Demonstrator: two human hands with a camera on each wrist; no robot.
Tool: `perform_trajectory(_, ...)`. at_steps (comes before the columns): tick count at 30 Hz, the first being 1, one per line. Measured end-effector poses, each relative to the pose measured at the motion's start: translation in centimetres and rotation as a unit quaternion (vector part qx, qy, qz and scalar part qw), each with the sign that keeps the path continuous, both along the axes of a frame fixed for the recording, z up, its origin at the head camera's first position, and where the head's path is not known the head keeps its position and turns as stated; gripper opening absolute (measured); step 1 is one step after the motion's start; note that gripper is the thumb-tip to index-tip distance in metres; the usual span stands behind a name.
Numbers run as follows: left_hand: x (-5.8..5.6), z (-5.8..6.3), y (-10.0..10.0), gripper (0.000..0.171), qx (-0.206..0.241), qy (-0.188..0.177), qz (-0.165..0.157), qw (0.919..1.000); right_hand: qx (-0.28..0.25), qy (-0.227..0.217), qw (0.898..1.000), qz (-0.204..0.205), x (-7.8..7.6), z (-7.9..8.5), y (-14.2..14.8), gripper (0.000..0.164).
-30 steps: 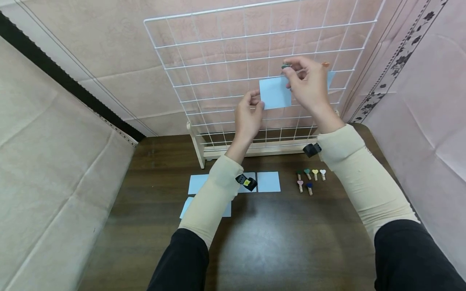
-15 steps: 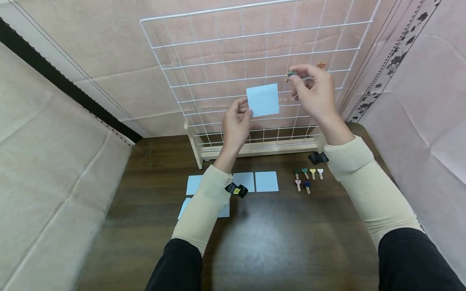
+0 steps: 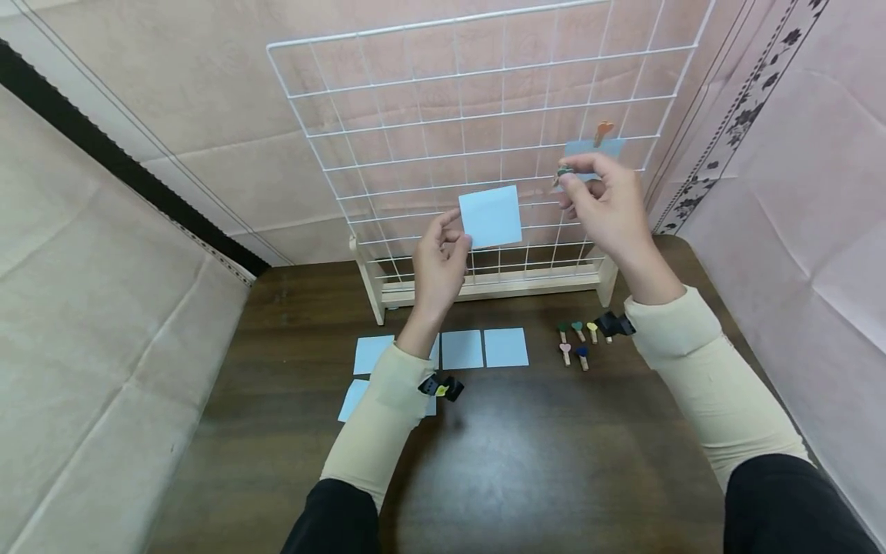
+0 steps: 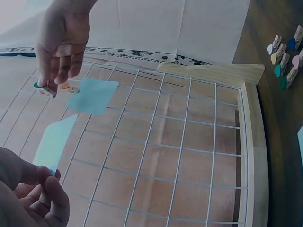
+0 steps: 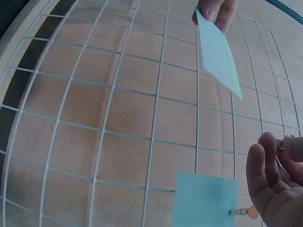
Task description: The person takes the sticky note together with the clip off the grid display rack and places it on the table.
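My left hand [image 3: 441,265] pinches a blue square of paper [image 3: 491,217] by its left edge, in front of the white wire grid [image 3: 415,123]. Thumb and forefinger of my right hand [image 3: 612,204] hold a small wooden clothespin [image 4: 45,88] with a green top. Behind the right hand, another blue paper [image 4: 94,96] hangs on the grid under a clothespin [image 3: 603,132] with an orange heart. The right wrist view shows the held paper [image 5: 218,56] apart from the hanging one [image 5: 203,201].
Several blue papers [image 3: 506,348] lie on the dark wooden table [image 3: 540,462], some partly behind my left forearm. Several heart-topped clothespins [image 3: 565,354] lie near the grid's right foot. The grid stands in a pale wooden base [image 3: 494,290].
Both hands have come down and away from the grid's upper part, the left one also leftward with its paper. The hanging paper and orange clothespin have come into fuller view.
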State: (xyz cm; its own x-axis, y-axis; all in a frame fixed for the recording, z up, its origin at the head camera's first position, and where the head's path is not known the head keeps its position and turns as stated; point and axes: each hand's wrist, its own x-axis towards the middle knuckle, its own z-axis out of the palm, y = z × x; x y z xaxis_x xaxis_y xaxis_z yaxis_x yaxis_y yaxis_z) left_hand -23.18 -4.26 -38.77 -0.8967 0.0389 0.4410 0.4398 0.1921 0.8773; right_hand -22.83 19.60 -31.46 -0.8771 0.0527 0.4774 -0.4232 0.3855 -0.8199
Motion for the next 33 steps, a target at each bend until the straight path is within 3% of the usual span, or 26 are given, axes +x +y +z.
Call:
perform_trajectory(5,1.0,-0.8,-0.6,0.043,0.005,-0.003,-0.006,1.0000,0.002,0.004,1.000,-0.001,1.1,-1.1,0.3,0.028)
perform_trajectory(15,3.0,-3.4,-1.8,0.046,-0.001,0.000,-0.017,0.9999,0.000,-0.011,1.000,-0.018,3.0,-3.5,1.5,0.030)
perform_trajectory(22,4.0,-4.4,-2.2,0.045,-0.008,-0.006,-0.005,0.9999,0.009,-0.018,1.000,-0.020,3.9,-5.7,2.8,0.030)
perform_trajectory(33,5.0,-5.7,-3.2,0.043,0.001,-0.051,0.008,0.9987,0.008,-0.030,0.999,-0.029,4.5,-8.1,4.1,0.031)
